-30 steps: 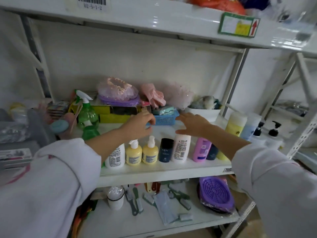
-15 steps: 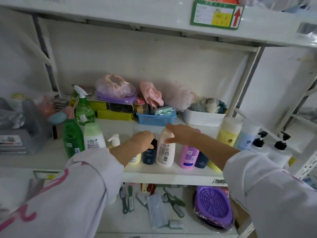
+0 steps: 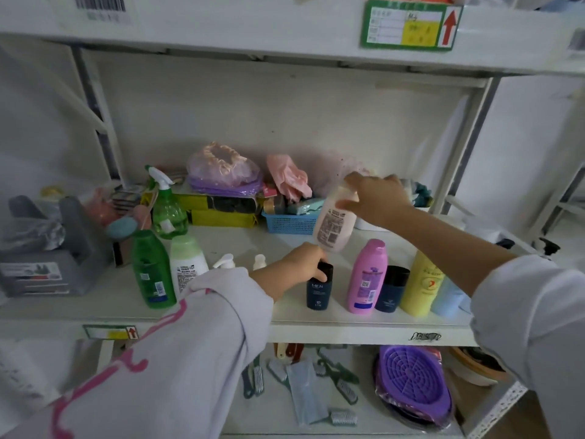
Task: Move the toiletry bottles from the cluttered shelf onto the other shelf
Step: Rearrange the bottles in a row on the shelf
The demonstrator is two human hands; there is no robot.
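On the lower shelf [image 3: 259, 416] nearest the viewer lie grey-bristled brushes [image 3: 343, 389] and a round purple plastic strainer [image 3: 411, 380]. Above it, along the front edge of the white middle shelf [image 3: 316, 326], toiletry bottles stand upright in a row: a green plastic bottle [image 3: 152, 270], a white bottle with a pale green cap [image 3: 186, 264], a dark navy bottle marked MEN [image 3: 319, 291], a pink bottle [image 3: 367, 277], a second dark navy bottle [image 3: 392, 288], a yellow bottle [image 3: 422, 285] and a pale blue bottle [image 3: 446, 299].

The left hand [image 3: 300, 264], in a white sleeve with pink lettering, is closed around the cap of the MEN bottle, which stands on the shelf. The right hand [image 3: 376, 198] grips a white bottle with a printed label [image 3: 335, 223] near its top, holding it tilted in the air above the row.

Farther back sit a green spray bottle [image 3: 167, 207], a blue plastic basket [image 3: 289, 221], yellow boxes [image 3: 221, 213] and a pink shower cap in a clear bag [image 3: 223, 167].
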